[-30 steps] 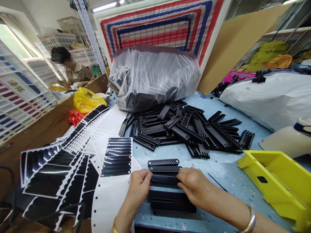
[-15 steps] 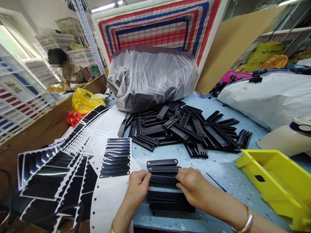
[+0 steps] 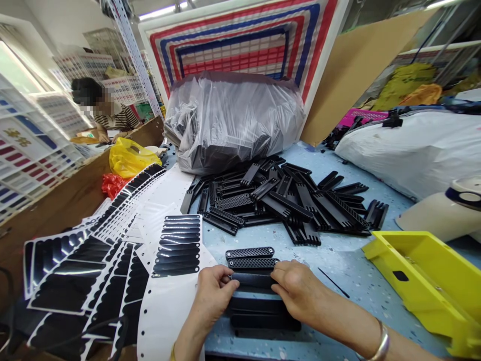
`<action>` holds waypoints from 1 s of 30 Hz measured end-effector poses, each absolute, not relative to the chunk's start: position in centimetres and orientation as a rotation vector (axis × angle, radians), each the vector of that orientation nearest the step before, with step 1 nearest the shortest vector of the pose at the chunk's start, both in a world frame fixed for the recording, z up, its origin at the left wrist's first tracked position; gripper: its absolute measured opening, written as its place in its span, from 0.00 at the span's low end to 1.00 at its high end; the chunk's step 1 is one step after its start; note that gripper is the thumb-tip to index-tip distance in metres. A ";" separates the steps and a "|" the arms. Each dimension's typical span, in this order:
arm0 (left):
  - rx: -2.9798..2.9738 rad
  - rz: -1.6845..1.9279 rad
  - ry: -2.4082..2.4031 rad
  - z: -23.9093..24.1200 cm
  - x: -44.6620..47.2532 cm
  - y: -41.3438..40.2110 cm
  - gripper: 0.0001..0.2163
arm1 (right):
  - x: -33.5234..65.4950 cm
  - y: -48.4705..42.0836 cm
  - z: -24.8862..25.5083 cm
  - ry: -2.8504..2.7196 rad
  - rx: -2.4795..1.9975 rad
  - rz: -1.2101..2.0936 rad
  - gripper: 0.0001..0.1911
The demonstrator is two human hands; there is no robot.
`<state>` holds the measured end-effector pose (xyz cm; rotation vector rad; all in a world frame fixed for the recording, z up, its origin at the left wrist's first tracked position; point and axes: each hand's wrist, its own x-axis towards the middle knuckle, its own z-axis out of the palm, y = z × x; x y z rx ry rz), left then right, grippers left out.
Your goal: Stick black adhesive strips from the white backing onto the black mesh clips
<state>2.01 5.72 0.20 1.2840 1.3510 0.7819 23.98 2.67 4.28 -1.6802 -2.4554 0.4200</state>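
Note:
My left hand (image 3: pixel 214 295) and my right hand (image 3: pixel 296 289) pinch the two ends of a long black plastic strip (image 3: pixel 253 279) lying flat on the blue table (image 3: pixel 338 260). Just beyond it lie two perforated black strips (image 3: pixel 251 257). Nearer to me, more smooth black strips (image 3: pixel 263 313) lie in a row under my hands. To the left, a white backing sheet (image 3: pixel 169 296) carries a column of black stickers (image 3: pixel 179 245).
A pile of black plastic strips (image 3: pixel 278 203) spreads across the table's middle, before a clear bag (image 3: pixel 233 118) full of them. A yellow tray (image 3: pixel 432 281) sits right, a white sack (image 3: pixel 413 145) behind it. Used sticker sheets (image 3: pixel 82 271) lie left. Another person (image 3: pixel 108 113) works far left.
My left fingers have slid slightly along the strip's end; both hands stay on it. The view has shifted a little to the right.

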 end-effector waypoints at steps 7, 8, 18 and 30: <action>1.278 0.773 1.334 0.4 2.1 5.7 0.07 | 24.3 3.1 4.6 -2.465 -1.700 0.549 0.09; 1.282 0.775 1.332 0.4 2.1 5.6 0.07 | 24.3 3.0 4.7 -2.450 -1.700 0.571 0.09; 1.329 0.763 1.353 1.1 2.3 5.5 0.07 | 25.6 2.6 4.1 -2.327 -1.537 0.435 0.08; 1.079 0.972 1.216 3.6 2.6 4.8 0.09 | 25.1 1.6 5.0 -2.278 -1.369 0.327 0.10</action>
